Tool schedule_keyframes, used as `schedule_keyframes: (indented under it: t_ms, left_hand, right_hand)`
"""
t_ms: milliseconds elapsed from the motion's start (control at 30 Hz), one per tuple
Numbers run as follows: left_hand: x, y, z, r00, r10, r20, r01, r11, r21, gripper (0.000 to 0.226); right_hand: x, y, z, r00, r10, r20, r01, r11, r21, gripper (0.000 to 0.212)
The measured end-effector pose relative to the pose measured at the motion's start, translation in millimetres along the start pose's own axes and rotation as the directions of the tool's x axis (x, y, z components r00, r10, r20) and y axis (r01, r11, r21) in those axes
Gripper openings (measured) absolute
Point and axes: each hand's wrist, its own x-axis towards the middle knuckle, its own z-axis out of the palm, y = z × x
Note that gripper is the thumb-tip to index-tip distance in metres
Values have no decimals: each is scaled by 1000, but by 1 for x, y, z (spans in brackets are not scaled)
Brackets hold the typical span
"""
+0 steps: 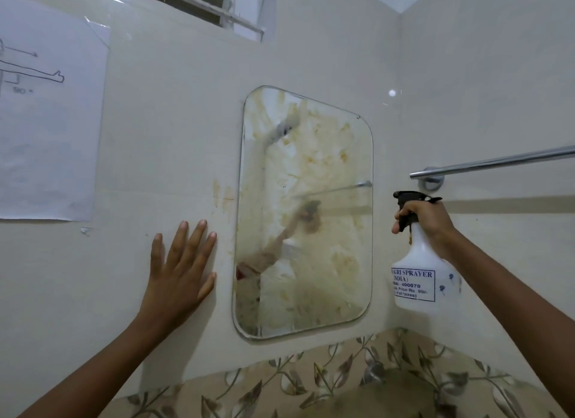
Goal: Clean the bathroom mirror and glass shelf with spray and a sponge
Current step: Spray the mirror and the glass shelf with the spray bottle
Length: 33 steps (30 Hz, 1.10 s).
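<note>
Head view: right hand (426, 217) fingers clenched on the trigger of a white bottle (424, 274) (contents not visible), just right of the smeared mirror (305, 212); left hand (180, 271) flat, fingers spread on the wall (174, 137) beside it

Mirror on the wall ahead of me, one hand on each side.

My left hand (179, 271) lies flat on the wall just left of the mirror (306, 212); my right hand (424, 217) holds the spray bottle (423, 276) right of it, under the towel rail (494, 162). A paper sheet (51, 112) hangs far left.
</note>
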Motion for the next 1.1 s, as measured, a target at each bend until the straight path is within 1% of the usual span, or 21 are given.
schedule_keyframes:
  t_ms: [100, 300, 400, 500, 600, 767, 833, 1000, 1100]
  left_hand:
    - [16, -4, -4, 999, -20, -31, 21, 1000, 20, 64]
    - [66, -13, -6, 997, -39, -61, 39, 999, 11, 63]
    - [69, -14, -2, 996, -25, -90, 25, 1000, -6, 62]
    - [67, -12, 2, 993, -28, -118, 25, 999, -22, 62]
    - [69, -13, 2, 990, -31, -135, 28, 999, -27, 61]
    - [68, -13, 3, 992, -35, -124, 31, 999, -36, 61]
    - [68, -13, 3, 992, -32, -121, 29, 999, -31, 61]
    - [68, -13, 5, 989, -37, -144, 32, 999, -38, 61]
    - [68, -14, 6, 987, -42, -154, 35, 998, -45, 61]
  right_hand:
    - [12, -9, 3, 1000, -9, 11, 9, 1000, 4, 16]
    - [34, -26, 18, 998, -62, -21, 63, 998, 20, 15]
    - [42, -33, 23, 997, -80, -2, 80, 996, 49, 15]
    - [51, -42, 26, 994, -103, -34, 106, 991, 78, 14]
    - [57, -53, 29, 991, -124, -56, 127, 990, 56, 16]
    - [54, -61, 34, 995, -84, 60, 83, 996, 9, 18]
    - [55, -61, 35, 997, -72, 40, 71, 997, 10, 18]
    - [68, -68, 32, 996, -63, -67, 65, 998, 15, 14]
    - [76, -81, 28, 996, -56, -71, 59, 997, 46, 14]
